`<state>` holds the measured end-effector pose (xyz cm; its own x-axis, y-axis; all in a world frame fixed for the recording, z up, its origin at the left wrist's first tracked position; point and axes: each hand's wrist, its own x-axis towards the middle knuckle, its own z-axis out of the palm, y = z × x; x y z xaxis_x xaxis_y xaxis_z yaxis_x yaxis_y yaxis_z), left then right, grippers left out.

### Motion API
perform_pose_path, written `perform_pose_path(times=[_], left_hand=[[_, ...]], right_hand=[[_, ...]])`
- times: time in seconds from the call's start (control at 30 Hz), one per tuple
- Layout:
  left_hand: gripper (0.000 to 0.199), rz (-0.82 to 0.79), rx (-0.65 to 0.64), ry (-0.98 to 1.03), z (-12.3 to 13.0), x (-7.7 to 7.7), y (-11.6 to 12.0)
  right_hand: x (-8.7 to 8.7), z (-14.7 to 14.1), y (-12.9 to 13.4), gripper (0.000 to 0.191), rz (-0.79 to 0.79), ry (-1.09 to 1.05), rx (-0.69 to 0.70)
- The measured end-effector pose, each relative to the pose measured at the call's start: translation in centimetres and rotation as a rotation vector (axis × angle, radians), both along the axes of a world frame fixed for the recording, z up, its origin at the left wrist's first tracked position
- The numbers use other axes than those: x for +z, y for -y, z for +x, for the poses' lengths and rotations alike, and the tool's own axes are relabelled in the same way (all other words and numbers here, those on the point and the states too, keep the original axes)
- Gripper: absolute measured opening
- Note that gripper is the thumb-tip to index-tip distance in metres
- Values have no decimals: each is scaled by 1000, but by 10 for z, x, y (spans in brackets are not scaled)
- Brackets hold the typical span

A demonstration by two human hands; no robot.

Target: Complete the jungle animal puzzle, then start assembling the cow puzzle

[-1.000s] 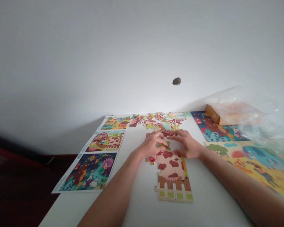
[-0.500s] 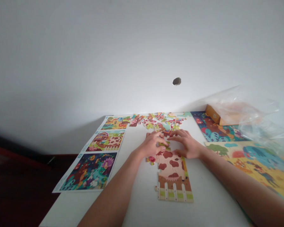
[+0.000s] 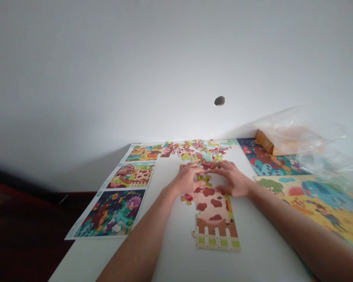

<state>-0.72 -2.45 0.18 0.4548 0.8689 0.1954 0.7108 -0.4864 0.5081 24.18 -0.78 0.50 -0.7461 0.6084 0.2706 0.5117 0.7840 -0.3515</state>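
Observation:
On the white table lies a partly joined jigsaw puzzle (image 3: 213, 211) with a brown-spotted cow and a white fence. My left hand (image 3: 188, 179) is at its top left corner, thumb and fingers apart around the left side of a green puzzle piece (image 3: 205, 180). That piece lies at the puzzle's upper edge; whether it is fully joined I cannot tell. From the other side my right hand (image 3: 231, 180) reaches in, fingers spread, thumb by the cow's back. Its fingertips nearly meet the left ones. Left of the puzzle sits a loose piece with a pink animal face (image 3: 188, 198).
Loose puzzle pieces (image 3: 191, 150) are heaped at the back by the wall. A sheet with three reference pictures (image 3: 131, 175) lies on the left. At right are an elephant puzzle (image 3: 320, 194), a dark forest puzzle (image 3: 257, 168), an orange box (image 3: 264, 141) and a clear plastic bag (image 3: 320, 152).
The fingers of my left hand have shifted slightly up off the green piece, so more of it shows. My right hand has barely moved.

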Motion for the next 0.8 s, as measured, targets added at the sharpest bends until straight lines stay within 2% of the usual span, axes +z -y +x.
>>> perform_pose_path(times=[0.63, 0.7, 0.8], left_hand=[[25, 42, 5, -25, -1, -4, -1], [27, 63, 12, -35, -1, -4, 0], [31, 93, 50, -43, -1, -5, 0]], right_hand=[[-3, 1, -2, 52, 62, 37, -36], [-4, 1, -2, 47, 78, 36, -70], [-6, 1, -4, 41, 112, 32, -211]])
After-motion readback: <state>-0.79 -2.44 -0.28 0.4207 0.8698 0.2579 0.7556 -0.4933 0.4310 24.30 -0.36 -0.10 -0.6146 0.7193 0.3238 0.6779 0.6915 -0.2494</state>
